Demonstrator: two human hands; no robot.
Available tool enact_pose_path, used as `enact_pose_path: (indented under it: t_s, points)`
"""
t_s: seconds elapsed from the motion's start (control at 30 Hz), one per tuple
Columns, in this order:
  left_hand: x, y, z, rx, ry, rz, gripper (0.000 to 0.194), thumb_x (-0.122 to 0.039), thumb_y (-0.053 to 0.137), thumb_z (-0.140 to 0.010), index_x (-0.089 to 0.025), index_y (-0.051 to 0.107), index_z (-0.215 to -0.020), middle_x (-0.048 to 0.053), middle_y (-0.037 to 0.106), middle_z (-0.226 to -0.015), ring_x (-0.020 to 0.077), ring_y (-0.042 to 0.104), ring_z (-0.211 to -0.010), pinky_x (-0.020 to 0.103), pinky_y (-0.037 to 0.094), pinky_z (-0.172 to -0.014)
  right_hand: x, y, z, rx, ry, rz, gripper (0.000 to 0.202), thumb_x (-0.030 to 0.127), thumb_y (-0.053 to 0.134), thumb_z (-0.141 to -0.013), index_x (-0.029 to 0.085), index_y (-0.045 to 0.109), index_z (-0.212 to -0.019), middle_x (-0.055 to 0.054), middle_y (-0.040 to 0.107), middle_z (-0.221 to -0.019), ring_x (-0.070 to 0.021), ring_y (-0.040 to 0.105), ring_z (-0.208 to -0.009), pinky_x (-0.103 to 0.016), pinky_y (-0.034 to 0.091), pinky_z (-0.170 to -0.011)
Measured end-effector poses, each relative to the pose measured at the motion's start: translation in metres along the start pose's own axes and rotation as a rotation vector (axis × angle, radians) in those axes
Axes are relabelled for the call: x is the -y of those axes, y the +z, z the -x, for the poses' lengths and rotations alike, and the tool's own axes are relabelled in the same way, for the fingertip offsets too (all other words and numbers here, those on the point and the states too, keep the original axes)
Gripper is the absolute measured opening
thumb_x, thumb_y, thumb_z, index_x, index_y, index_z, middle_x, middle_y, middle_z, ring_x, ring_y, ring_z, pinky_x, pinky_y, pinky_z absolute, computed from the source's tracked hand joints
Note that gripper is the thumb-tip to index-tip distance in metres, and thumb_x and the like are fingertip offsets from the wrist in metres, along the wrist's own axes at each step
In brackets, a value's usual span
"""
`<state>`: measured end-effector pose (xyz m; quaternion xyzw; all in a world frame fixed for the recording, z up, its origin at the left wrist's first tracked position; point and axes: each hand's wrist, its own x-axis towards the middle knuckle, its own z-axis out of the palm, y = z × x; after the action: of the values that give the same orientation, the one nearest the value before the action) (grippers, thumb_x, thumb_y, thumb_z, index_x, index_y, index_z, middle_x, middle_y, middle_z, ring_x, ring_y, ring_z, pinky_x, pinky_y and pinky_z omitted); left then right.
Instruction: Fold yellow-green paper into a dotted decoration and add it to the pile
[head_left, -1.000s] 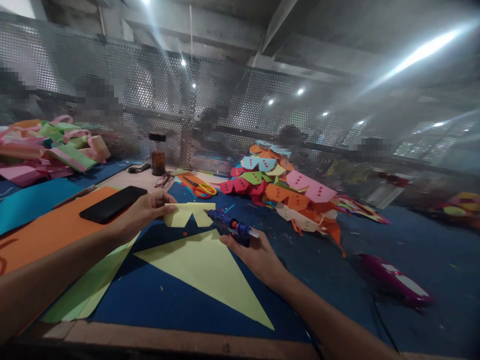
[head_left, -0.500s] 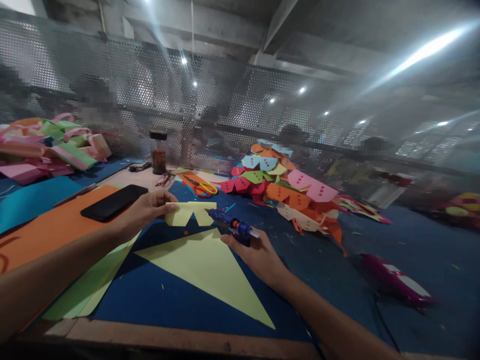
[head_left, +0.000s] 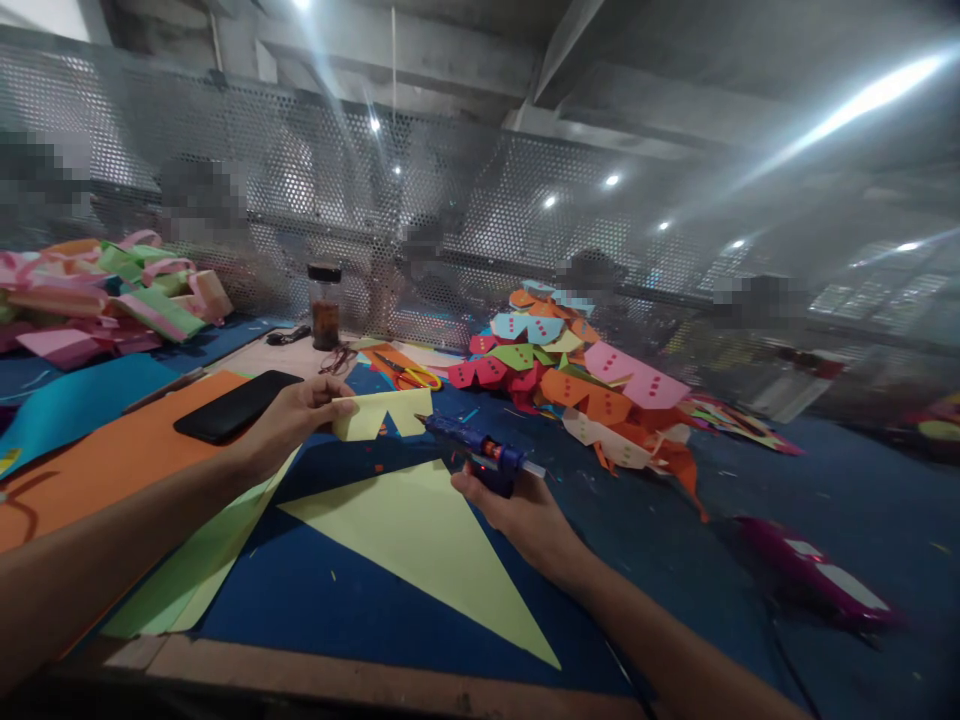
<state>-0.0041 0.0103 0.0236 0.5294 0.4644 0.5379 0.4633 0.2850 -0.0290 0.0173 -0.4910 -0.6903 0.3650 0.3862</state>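
Note:
A small pale-yellow paper strip (head_left: 361, 417) with a V-shaped notch in its lower edge is pinched at its left end by my left hand (head_left: 307, 408). My right hand (head_left: 525, 515) is wrapped round a blue hot glue gun (head_left: 480, 447) whose nozzle points left, at the strip's right end. Whether the nozzle touches the paper I cannot tell. Below both hands a large pale-yellow paper triangle (head_left: 427, 545) lies flat on the blue table covering (head_left: 277, 590). Under my left forearm are green paper sheets (head_left: 187, 565).
A black phone (head_left: 236, 405) rests on orange paper (head_left: 97, 480) at left. Behind stand a lidded jar (head_left: 325, 310) and scissors (head_left: 420, 376). Cut coloured paper pieces (head_left: 592, 390) are heaped at right, near a magenta power strip (head_left: 817, 575). Folded paper (head_left: 112, 290) piles up far left.
The yellow strip has lifted slightly and tilted in my left hand. The glue gun has shifted a little right, its nozzle still by the strip's right end. The whole view has swung slightly.

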Motion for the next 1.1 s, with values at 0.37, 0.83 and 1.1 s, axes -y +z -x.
enact_pose_path:
  t_s: [0.37,0.83,1.1]
  points:
    - [0.000,-0.005,-0.004,-0.172,0.017,0.055,0.047,-0.045,0.089,-0.061,-0.016,0.067,-0.090,-0.002,0.066,-0.075,0.0115,0.059,-0.066,0.021,0.050,-0.060,0.010,0.003,-0.013,0.015,0.161,-0.130,0.037,0.054,0.071,-0.074,0.019,0.060,-0.081,0.006,0.048,-0.058,-0.0071,0.036,-0.045,-0.024,0.029,-0.045]
    - [-0.008,-0.019,-0.014,-0.348,0.029,0.045,0.038,-0.042,0.090,-0.064,-0.019,0.068,-0.085,-0.005,0.064,-0.067,0.0099,0.057,-0.064,0.021,0.053,-0.064,-0.003,0.009,-0.047,0.228,0.223,-0.099,0.030,0.048,0.070,-0.076,0.021,0.059,-0.082,0.007,0.046,-0.059,-0.0081,0.037,-0.046,-0.023,0.032,-0.045]
    - [-0.004,-0.025,-0.017,-0.348,0.055,0.000,0.029,-0.038,0.086,-0.069,-0.019,0.069,-0.083,-0.003,0.064,-0.070,0.0108,0.058,-0.066,0.023,0.054,-0.064,-0.009,0.017,-0.057,0.176,0.221,0.056,0.023,0.042,0.067,-0.082,0.020,0.062,-0.082,0.005,0.051,-0.059,-0.0103,0.043,-0.048,-0.024,0.036,-0.048]
